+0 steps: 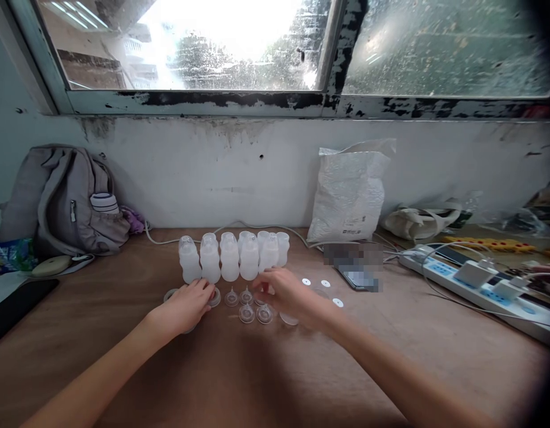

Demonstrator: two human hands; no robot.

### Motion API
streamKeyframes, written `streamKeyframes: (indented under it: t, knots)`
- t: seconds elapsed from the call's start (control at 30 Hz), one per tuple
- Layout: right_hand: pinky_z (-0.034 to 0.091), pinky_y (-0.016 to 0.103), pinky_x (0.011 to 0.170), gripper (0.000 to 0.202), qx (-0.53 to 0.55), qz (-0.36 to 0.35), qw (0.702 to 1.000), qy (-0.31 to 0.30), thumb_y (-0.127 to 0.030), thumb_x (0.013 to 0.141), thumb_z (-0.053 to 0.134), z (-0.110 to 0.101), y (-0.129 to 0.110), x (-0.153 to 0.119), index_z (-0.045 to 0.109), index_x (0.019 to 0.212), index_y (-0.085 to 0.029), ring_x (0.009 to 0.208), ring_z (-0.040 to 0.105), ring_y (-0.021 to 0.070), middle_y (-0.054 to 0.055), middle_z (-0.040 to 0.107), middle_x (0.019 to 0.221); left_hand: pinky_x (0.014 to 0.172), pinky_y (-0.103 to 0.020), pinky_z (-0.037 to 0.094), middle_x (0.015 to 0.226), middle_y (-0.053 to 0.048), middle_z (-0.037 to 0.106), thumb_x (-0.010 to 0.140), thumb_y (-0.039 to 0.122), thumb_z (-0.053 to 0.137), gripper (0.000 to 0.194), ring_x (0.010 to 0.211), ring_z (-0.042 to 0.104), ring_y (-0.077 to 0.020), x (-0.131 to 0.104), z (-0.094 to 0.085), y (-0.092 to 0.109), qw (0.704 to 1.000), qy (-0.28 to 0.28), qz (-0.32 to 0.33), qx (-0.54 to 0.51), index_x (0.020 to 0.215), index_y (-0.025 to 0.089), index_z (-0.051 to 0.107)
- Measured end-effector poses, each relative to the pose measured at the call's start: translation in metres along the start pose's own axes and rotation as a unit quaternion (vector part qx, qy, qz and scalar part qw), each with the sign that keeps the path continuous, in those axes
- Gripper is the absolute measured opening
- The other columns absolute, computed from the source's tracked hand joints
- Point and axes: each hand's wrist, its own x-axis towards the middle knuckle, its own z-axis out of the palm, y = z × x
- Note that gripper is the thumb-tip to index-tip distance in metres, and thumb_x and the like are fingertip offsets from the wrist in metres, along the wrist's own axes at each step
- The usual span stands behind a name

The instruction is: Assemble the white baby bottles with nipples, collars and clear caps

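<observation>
Several frosted bottles [230, 258] stand upright in two rows, some with clear domed caps on top. My left hand [186, 304] is low over clear rings [215, 297] at the left, its fingertips beside one ring and its thumb apart from them. Part of the rings is hidden under that hand. Clear teats [247, 313] lie with their tips up in front of the bottles. My right hand [284, 291] is over the right end of the teats, with curved fingers apart and no object visible between them. White discs [325, 283] lie to its right.
Behind the discs lies a phone [357, 276], partly blurred. A white plastic bag [350, 193] leans on the wall. The power strip [480, 288] and its cables lie at the right. At the left are a backpack [63, 196] and a black flat object [21, 306].
</observation>
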Motion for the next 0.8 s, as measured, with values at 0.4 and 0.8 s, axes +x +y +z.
streamKeyframes:
  t: [0.4,0.8]
  knots:
    - [0.038,0.023,0.064,0.009,0.0,-0.048,0.999,0.006,-0.009,0.072,0.055,0.028,-0.007,0.0,0.061,0.071,-0.016,0.069,0.051,0.0136,0.003,0.059,0.07,0.066,-0.03,0.039,0.092,-0.01,0.054,0.083,0.013,0.03,0.02,0.082,0.051,-0.0207,-0.008,-0.007,0.004,1.0,-0.009,-0.005,0.022,0.094,0.015,0.047]
    - [0.039,0.021,0.058,0.01,0.066,-0.06,0.996,0.005,-0.019,0.075,0.055,0.009,-0.011,-0.002,0.062,0.081,-0.016,0.064,0.051,0.012,0.003,0.059,0.072,0.074,-0.027,0.039,0.099,-0.004,0.053,0.086,0.03,0.036,0.022,0.089,0.051,-0.017,-0.019,-0.021,0.026,0.984,0.089,0.113,-0.102,0.106,0.022,0.044]
